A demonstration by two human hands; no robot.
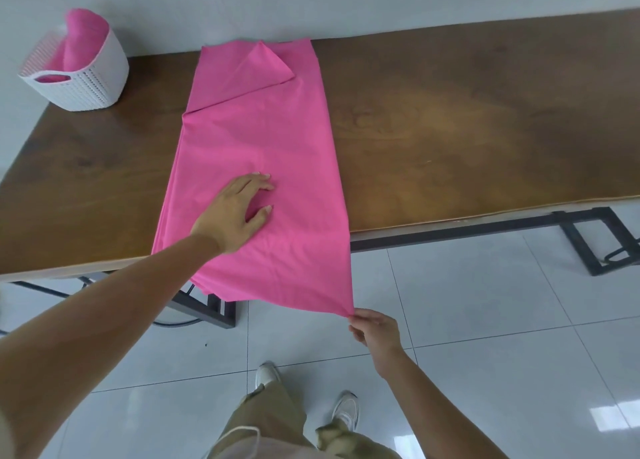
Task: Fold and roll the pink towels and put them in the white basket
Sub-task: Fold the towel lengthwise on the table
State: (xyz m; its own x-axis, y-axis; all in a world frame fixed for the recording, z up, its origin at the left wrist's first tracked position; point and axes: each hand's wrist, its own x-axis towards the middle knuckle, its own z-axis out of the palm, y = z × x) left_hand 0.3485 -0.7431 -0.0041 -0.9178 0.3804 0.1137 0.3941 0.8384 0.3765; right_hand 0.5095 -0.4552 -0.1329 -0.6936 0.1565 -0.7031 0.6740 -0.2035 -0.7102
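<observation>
Pink towel (263, 140) lies in a long folded strip across the brown wooden tabletop (450, 119), running from the far edge by the wall to the near edge, where its last part hangs off over the tiled floor (485, 303). At its far end a corner is turned back into a triangular flap (263, 67) lying on top of the cloth.

A white basket (97, 81) stands on the far left corner of the tabletop, well apart from the spread towel. A second pink towel (78, 43) stands up inside the basket and pokes above its rim.

The left grip (235, 209) rests flat on the near half of the pink towel, left of its middle, with fingers straight and slightly spread, pressing the cloth against the tabletop.

The right grip (375, 330) is below and in front of the tabletop edge, over the floor. Its fingertips are pinched together on the towel's near right corner, and the cloth is drawn taut into a point from the tabletop edge down to that pinch.

Two light shoes (266, 375) show on the floor below, between the two forearms.
</observation>
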